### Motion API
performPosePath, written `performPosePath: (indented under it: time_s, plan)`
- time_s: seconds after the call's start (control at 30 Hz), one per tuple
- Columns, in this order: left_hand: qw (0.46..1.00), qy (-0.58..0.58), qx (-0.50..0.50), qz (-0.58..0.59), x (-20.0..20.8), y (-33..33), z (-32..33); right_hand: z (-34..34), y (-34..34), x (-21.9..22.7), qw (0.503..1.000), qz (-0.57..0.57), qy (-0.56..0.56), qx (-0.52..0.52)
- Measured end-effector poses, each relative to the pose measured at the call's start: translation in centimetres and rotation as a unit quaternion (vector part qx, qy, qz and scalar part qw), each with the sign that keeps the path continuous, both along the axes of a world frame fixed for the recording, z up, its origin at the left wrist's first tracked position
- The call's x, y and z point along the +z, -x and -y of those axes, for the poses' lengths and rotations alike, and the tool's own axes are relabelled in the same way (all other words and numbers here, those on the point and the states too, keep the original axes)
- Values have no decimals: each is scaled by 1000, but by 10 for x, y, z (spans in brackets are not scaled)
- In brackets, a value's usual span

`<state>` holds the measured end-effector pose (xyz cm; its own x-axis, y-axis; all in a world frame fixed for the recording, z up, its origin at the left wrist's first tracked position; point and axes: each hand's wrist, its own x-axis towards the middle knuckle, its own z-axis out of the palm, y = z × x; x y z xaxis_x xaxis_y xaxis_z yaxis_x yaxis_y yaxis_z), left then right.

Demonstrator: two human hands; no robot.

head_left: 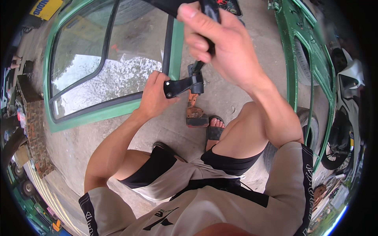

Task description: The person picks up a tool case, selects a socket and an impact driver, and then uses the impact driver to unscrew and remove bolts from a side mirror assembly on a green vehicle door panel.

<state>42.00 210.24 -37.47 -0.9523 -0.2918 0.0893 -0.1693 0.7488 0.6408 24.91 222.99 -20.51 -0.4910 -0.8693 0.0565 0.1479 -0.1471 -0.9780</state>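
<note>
A black metal bracket [180, 85] with a round pivot joint and a bolt sits near the lower right corner of a green vehicle door [177, 51] with glass. My left hand [154, 94] is closed on the bracket's flat end, its fingertips hidden behind it by the door frame. From the joint a black bar [211, 23] rises toward the top edge of the view. My right hand [224, 43] wraps round this bar, thumb lying along it. Below the joint an orange cordless power tool [195, 114] rests on the concrete floor, its upper part partly hidden by the bracket.
At the right stands another green door frame [293, 59] without glass, with tyres [307, 126] beside and behind it. A motorcycle [340, 137] is farther right. A brick stack [37, 129] stands at the left. My sandalled foot [214, 129] is next to the power tool.
</note>
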Motion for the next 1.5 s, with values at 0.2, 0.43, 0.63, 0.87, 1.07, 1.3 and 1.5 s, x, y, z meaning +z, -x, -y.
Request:
performPosePath:
  time_s: [0.2, 0.43, 0.63, 0.87, 1.07, 1.3, 1.5]
  plan:
    - [997, -41, -39, 56, 24, 9, -6, -5, 4, -15, 991, -116, 22, -67]
    - [998, 13, -65, -13, 22, 11, -18, -24, 5, 0, 970, -208, -59, -112]
    - [995, 18, -99, -16, 20, 26, -17, -35, 16, 0, 957, -248, -110, -99]
    - [994, 1, -101, 31, 16, 32, -19, -48, 30, -2, 964, -240, -98, -53]
    - [992, 18, -124, -15, 13, 42, -21, -57, 43, -9, 953, -291, -80, -20]
    - [984, -28, -130, 121, 25, 44, -7, -69, 85, -38, 958, -279, -66, 1]
    - [991, -111, -57, 48, 34, 18, 6, -54, 244, -183, 852, -404, -335, -7]
